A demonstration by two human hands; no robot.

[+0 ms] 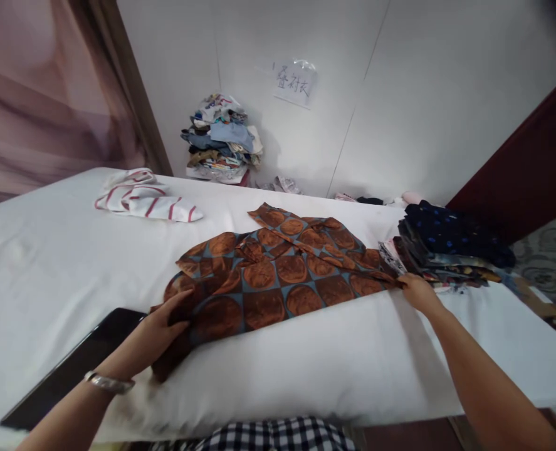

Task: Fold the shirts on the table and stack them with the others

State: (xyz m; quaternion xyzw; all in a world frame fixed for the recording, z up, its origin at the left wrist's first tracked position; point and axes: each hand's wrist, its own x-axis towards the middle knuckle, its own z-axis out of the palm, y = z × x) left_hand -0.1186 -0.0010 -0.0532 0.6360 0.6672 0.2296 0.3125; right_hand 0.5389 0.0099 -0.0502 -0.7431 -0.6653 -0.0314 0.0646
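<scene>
At the bed's (47, 263) near edge, the left hand (162, 329) pinches the brown patterned shirt's (278, 275) hem and the right hand (416, 291) grips its other end. Uneven pulling could skew it; the folded stack (451, 247) just beside may topple.

The shirt (278, 275) is a soft, silky-looking garment printed with large copper-brown circles on a grey-blue ground. It lies spread flat on the white table (47, 263), near the front edge and a little right of centre, its length running left to right. The far part is bunched, with a fold or collar pointing toward the far right. Its near left end is gathered and creased, drooping toward the table's near edge, where the left hand (165, 326) grips it. Its right end is pinched by the right hand (416, 291).
</scene>
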